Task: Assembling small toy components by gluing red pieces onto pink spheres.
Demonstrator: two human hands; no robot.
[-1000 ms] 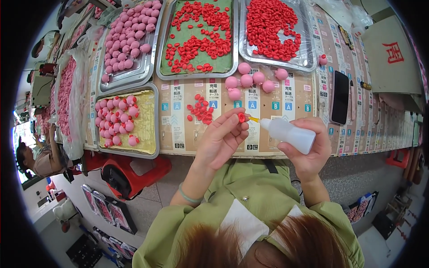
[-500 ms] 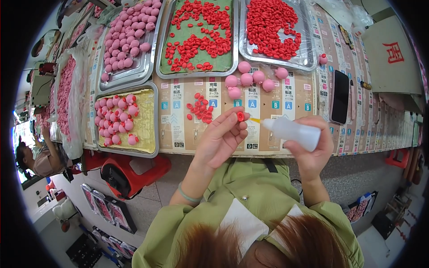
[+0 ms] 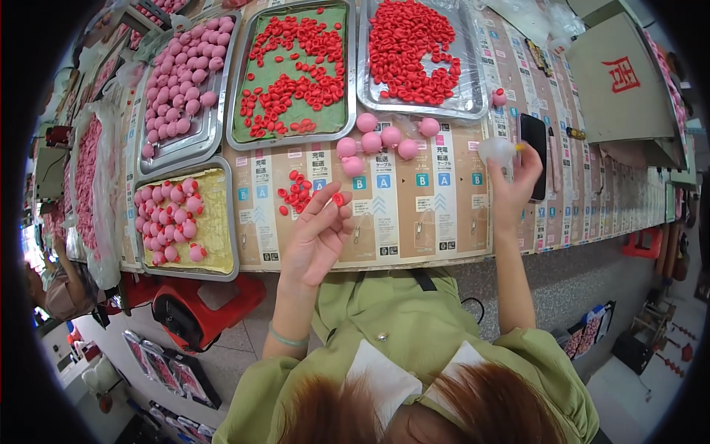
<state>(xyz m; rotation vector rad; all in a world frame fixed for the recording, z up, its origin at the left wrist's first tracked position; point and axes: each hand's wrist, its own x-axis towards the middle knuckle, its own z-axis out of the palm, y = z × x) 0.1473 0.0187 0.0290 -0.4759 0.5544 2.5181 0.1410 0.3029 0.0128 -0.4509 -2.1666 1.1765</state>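
Observation:
Between the thumb and fingertips of my left hand (image 3: 314, 240) is a small red oval piece (image 3: 338, 200) with a hollow in its face. My right hand (image 3: 515, 191) grips a white squeeze bottle (image 3: 495, 151) by the black phone, its yellow tip (image 3: 522, 146) toward the phone. Motion blurs the bottle a little. Just left of my left hand lies a loose pile of similar red pieces (image 3: 296, 194). Beyond it, between my hands, several plain pink balls (image 3: 390, 136) sit on the printed table covering.
Metal trays stand along the far side: pink balls (image 3: 181, 74), red pieces on green (image 3: 288, 66), and heaped red pieces (image 3: 403, 52). A yellow-lined tray (image 3: 214, 229) at left holds pink balls with red pieces attached. A phone (image 3: 532, 159) and a grey box (image 3: 625, 81) are at right.
My right hand has carried the squeeze bottle away from the red piece, to the right and farther back, turning its tip rightward. The whole view has shifted, while my left hand still holds the red piece.

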